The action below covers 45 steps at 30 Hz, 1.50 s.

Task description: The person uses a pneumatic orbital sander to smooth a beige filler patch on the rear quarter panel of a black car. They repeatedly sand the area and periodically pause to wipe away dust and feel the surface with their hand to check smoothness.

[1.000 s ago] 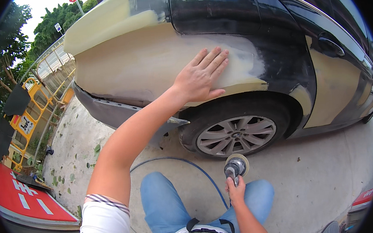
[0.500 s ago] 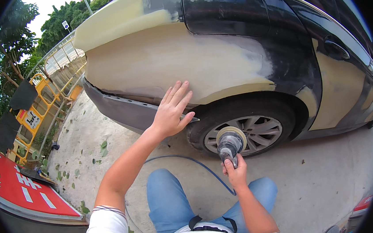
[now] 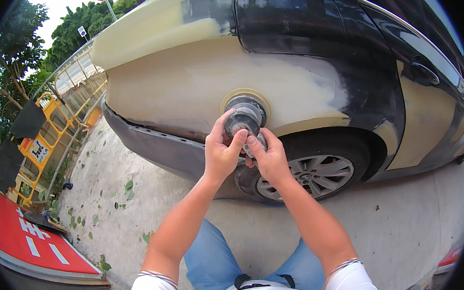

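With both hands I grip a round-headed air sander (image 3: 245, 115), its yellowish disc against the filler-coated rear panel (image 3: 166, 87) of a dark car, just above the wheel arch. My left hand (image 3: 222, 151) wraps round the left side of the tool's body. Closed on its handle, my right hand (image 3: 269, 155) sits close beside the left, the two thumbs nearly meeting. The panel is beige and tan, with smeared pale edges where it meets the black paint. Part of the handle is hidden behind my fingers.
Below the panel is the rear wheel (image 3: 312, 174); a grey bumper (image 3: 149, 144) juts out to the left. A red sign board (image 3: 35, 234) lies at the left, with yellow barriers (image 3: 49, 133) behind it. Leaves are scattered on the concrete ground (image 3: 107, 172).
The sander has risen from in front of the wheel to the panel. My left hand, earlier spread flat near the panel, has closed on the tool beside my right.
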Available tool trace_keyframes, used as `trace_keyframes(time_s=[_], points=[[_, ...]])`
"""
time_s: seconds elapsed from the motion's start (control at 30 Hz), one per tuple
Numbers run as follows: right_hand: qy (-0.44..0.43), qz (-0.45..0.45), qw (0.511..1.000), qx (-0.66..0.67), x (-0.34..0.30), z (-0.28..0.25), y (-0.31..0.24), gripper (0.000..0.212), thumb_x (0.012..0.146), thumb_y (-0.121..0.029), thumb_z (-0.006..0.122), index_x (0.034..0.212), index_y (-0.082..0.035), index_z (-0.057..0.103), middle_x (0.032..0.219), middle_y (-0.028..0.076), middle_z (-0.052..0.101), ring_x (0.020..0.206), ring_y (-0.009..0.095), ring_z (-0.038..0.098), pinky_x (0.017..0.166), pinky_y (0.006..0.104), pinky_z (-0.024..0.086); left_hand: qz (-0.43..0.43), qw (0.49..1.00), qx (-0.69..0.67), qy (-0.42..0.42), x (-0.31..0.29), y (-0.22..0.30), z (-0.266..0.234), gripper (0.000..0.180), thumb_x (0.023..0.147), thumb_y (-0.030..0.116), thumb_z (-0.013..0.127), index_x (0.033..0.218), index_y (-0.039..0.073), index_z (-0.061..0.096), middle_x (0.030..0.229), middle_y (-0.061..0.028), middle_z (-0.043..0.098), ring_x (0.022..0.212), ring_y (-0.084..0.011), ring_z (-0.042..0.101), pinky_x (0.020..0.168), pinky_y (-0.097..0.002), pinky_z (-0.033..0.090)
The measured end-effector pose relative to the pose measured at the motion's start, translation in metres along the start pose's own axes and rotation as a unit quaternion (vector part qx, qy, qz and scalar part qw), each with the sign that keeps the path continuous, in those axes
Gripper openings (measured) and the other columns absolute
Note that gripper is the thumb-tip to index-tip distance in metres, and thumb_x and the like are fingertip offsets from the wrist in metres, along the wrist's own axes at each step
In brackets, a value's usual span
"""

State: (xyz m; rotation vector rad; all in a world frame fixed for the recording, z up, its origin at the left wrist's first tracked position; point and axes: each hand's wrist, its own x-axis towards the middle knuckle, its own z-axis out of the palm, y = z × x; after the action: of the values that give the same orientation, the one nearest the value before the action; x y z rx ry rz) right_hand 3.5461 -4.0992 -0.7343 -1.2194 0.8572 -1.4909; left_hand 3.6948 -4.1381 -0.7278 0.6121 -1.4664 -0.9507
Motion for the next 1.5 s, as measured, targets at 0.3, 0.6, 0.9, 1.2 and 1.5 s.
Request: trace_keyframes(time_s=[0.3, 0.6, 0.9, 1.2, 1.5], points=[[-0.019, -0.079, 0.982, -0.172, 0.075, 0.045, -0.021, 0.067, 0.106, -0.062, 0.061, 0.121, 0.003, 0.068, 0.073, 0.02, 0.072, 0.071, 0.04, 0.073, 0.068, 0.0476, 0.056, -0.061, 0.996, -0.058, 0.031, 0.079, 0.04, -0.056, 0.055, 0.107, 0.028, 0.077, 0.151, -0.001, 0.059, 0.101, 0.0003, 0.073, 0.072, -0.0009, 0.057, 0.056, -0.0185, 0.043], [-0.021, -0.007, 0.971, -0.238, 0.027, 0.01, -0.02, 0.059, 0.107, -0.059, 0.062, 0.118, -0.001, 0.068, 0.072, 0.016, 0.072, 0.069, 0.038, 0.074, 0.065, 0.0467, 0.055, -0.086, 0.992, -0.033, -0.084, 0.039, 0.025, -0.031, 0.068, 0.104, 0.032, 0.081, 0.158, 0.0, 0.054, 0.11, -0.0028, 0.074, 0.077, -0.0019, 0.061, 0.059, -0.0187, 0.045], [0.009, -0.019, 0.981, -0.192, 0.004, -0.016, -0.014, 0.063, 0.107, -0.062, 0.062, 0.115, 0.0, 0.068, 0.069, 0.014, 0.071, 0.066, 0.034, 0.074, 0.064, 0.0448, 0.055, -0.081, 0.993, -0.025, -0.08, 0.024, 0.016, -0.004, 0.072, 0.102, 0.029, 0.084, 0.159, -0.001, 0.052, 0.137, -0.0088, 0.07, 0.094, -0.0063, 0.066, 0.072, -0.0219, 0.056], [-0.022, -0.076, 0.974, -0.212, 0.049, 0.014, -0.013, 0.06, 0.107, -0.058, 0.063, 0.118, 0.001, 0.067, 0.069, 0.014, 0.07, 0.066, 0.033, 0.073, 0.063, 0.0427, 0.054, -0.106, 0.994, -0.006, 0.003, 0.049, 0.032, -0.025, 0.09, 0.095, 0.056, 0.084, 0.16, 0.003, 0.051, 0.094, 0.002, 0.069, 0.063, -0.0002, 0.053, 0.047, -0.0177, 0.036], [-0.026, -0.102, 0.973, -0.207, 0.05, 0.016, -0.019, 0.061, 0.106, -0.057, 0.063, 0.115, 0.003, 0.066, 0.064, 0.017, 0.066, 0.06, 0.039, 0.068, 0.058, 0.0475, 0.05, -0.083, 0.996, -0.018, 0.004, 0.053, 0.031, -0.028, 0.081, 0.099, 0.049, 0.083, 0.159, 0.003, 0.054, 0.096, -0.0016, 0.072, 0.063, -0.0015, 0.054, 0.048, -0.0188, 0.039]])
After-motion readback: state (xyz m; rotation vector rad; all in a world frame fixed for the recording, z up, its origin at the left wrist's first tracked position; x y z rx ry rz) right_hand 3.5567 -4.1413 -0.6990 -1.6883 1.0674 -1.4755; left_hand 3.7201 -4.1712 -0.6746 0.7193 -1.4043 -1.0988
